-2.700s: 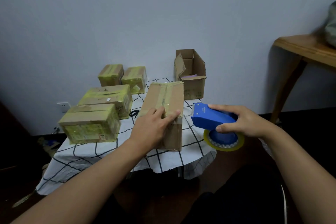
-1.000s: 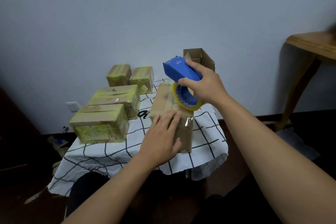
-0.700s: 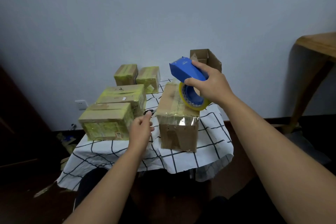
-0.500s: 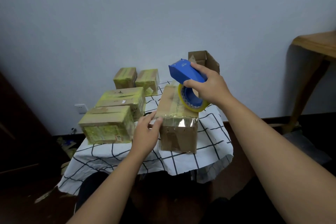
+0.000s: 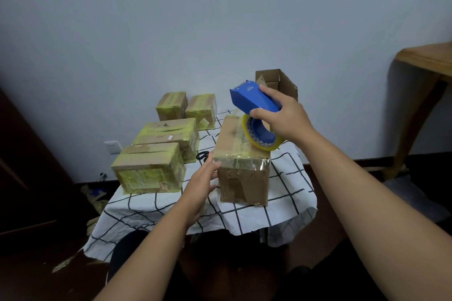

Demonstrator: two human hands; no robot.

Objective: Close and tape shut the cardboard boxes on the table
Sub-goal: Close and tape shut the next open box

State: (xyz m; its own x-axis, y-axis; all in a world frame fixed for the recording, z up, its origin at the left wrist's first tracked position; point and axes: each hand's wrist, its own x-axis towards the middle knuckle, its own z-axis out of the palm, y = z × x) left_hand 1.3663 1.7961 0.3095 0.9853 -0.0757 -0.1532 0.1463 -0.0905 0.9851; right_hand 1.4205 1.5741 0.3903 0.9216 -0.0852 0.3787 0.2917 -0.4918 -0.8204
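Standing over the counter (image 5: 288,205) with its black-checked white cloth, I am working on the long brown box (image 5: 241,154), which is lying closed near the counter's front edge and running away from me. Shiny tape is wrapping over its near top edge and down the front face. To the left of that box four taped boxes are sitting: the nearest taped box (image 5: 149,168), a second taped box (image 5: 171,134) just behind it, and two small taped boxes (image 5: 187,107) side by side at the back. Behind the long brown box, toward the wall, an open box (image 5: 281,83) is standing with its flaps up. My right hand (image 5: 286,117) is gripping the blue tape dispenser (image 5: 254,102) above the far end of the long brown box, its yellow-rimmed tape roll (image 5: 259,137) touching the top. My left hand (image 5: 203,178) is resting against the box's near left corner, fingers fairly straight. Black scissors (image 5: 202,155) are lying just left of the box.
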